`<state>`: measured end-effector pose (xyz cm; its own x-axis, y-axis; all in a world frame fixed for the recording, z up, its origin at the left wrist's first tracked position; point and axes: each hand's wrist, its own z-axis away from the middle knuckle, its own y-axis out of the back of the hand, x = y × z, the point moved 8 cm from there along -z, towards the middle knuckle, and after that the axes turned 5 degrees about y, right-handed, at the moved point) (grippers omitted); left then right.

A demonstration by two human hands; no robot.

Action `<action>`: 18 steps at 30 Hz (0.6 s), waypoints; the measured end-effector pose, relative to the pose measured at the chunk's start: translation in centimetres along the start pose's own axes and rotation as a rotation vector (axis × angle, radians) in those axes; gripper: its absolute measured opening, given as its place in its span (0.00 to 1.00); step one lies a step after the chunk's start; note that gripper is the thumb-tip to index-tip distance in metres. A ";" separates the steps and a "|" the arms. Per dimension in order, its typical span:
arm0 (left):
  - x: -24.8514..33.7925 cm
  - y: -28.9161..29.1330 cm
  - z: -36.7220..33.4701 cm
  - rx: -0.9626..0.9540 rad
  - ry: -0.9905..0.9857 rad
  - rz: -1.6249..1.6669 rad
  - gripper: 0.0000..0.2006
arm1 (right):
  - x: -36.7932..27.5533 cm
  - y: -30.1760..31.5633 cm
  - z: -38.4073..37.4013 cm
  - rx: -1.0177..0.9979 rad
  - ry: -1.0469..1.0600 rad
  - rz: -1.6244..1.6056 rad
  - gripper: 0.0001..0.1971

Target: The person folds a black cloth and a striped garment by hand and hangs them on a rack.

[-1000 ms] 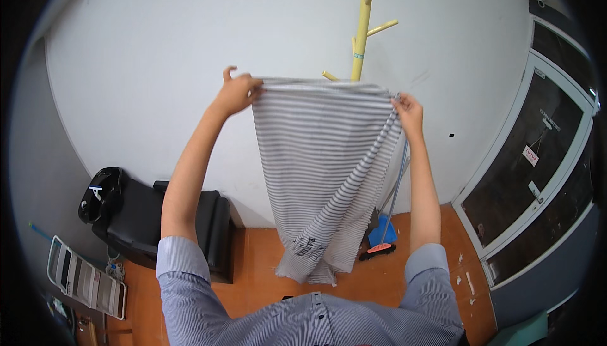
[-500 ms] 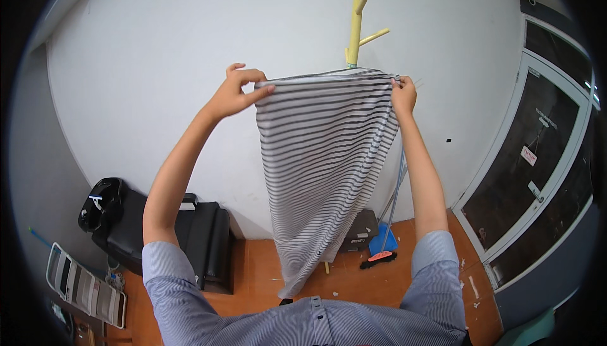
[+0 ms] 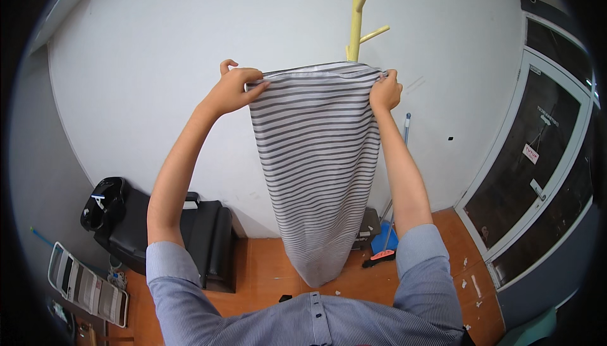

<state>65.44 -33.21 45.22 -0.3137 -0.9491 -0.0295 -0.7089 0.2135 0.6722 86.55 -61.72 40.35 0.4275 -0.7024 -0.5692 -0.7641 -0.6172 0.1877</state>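
Both hands risen slightly since earlier frame, cloth now hanging flatter. Left hand [image 3: 232, 89] pinching top left corner of grey-and-white striped fabric garment [image 3: 316, 163]; right hand [image 3: 385, 92] clenched on top right corner. Garment hangs between and below the 2 hands. Behind right hand: pale yellow wooden coat stand [image 3: 356, 20], white wall [image 3: 158, 61].

Head view, close, toward wall [image 3: 158, 49]
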 end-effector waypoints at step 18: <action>-6.1 0.3 1.3 0.063 0.109 -0.210 0.08 | -3.1 -0.6 1.0 -0.123 0.391 -0.234 0.12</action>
<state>66.30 -27.03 44.62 -0.0874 -0.9928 -0.0814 -0.7904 0.0194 0.6122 85.15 -58.80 41.18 0.7491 -0.6059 -0.2680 -0.5730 -0.7956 0.1968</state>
